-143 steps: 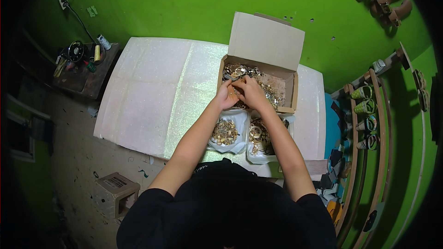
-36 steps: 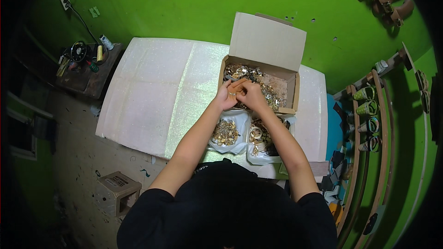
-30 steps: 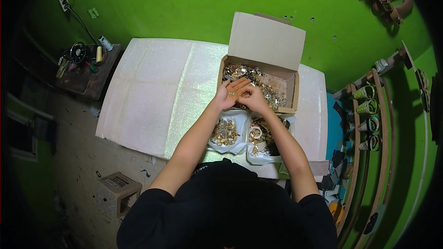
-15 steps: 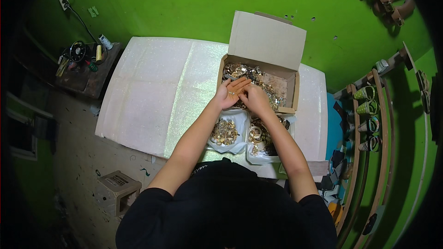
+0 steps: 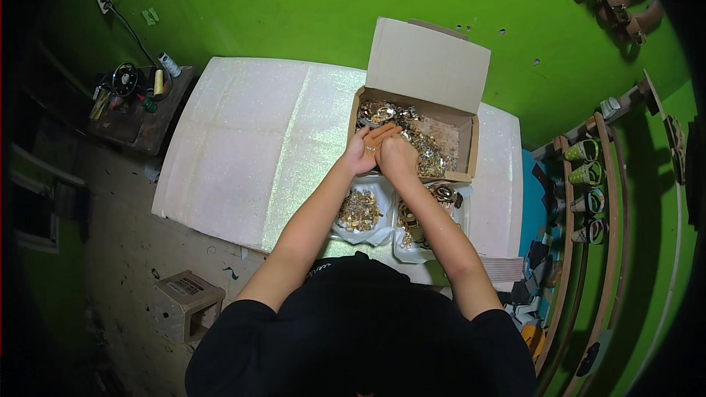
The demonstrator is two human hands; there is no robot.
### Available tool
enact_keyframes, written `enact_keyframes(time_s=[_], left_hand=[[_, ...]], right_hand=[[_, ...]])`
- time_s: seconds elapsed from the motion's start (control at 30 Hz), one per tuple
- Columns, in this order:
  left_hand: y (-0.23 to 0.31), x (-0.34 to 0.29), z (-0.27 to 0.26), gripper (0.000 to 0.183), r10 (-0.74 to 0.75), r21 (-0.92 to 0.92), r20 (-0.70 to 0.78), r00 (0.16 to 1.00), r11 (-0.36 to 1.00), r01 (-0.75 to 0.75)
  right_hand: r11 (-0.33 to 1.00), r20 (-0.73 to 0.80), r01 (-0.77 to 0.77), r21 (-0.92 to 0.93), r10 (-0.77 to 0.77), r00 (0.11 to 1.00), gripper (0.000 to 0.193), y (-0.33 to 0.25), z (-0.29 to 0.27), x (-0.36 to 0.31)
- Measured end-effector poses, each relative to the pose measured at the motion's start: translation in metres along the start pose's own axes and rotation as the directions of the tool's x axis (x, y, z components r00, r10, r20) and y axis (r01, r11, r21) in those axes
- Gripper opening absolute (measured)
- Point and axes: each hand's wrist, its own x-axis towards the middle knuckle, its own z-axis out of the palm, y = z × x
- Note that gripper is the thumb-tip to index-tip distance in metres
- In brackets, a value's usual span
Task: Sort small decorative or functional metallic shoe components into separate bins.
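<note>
My left hand is palm up over the near-left part of an open cardboard box, fingers stretched out. A few small shiny metal pieces lie in its palm, too small to name exactly. My right hand is closed right beside that palm, touching its fingers; whatever it pinches is hidden. Inside the box are many gold and silver metal ornaments. Just below my hands stand two white trays: the left tray holds a heap of small gold and silver pieces, the right tray larger buckle-like ornaments, partly hidden by my right forearm.
Beneath the box and trays is a table with a glittery white cover. A wooden rack with sandals stands at right. At far left, a dark small table carries thread spools. A stool is on the floor at lower left.
My right hand has shifted slightly left and turned, its back now covering more of the left fingers. My left hand stays nearly in place, palm up.
</note>
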Motion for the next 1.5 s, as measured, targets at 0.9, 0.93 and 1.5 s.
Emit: enact_keyframes(time_s=[0.9,0.93,1.5], left_hand=[[-0.001,0.010,-0.030,0.047,-0.064,-0.094,0.097,0.993,0.993,0.073],[-0.002,0.009,-0.026,0.047,-0.054,-0.060,0.038,0.998,0.997,0.056],[0.002,-0.004,0.003,0.053,-0.025,0.000,0.009,1.000,1.000,0.025]], right_hand=[[0.904,-0.093,0.415,0.100,-0.407,0.909,0.009,0.020,-0.005,0.012],[0.904,-0.094,0.415,0.100,-0.407,0.909,0.009,0.020,-0.005,0.012],[0.825,0.372,0.086,0.559,-0.342,0.863,0.013,0.010,-0.036,-0.020]])
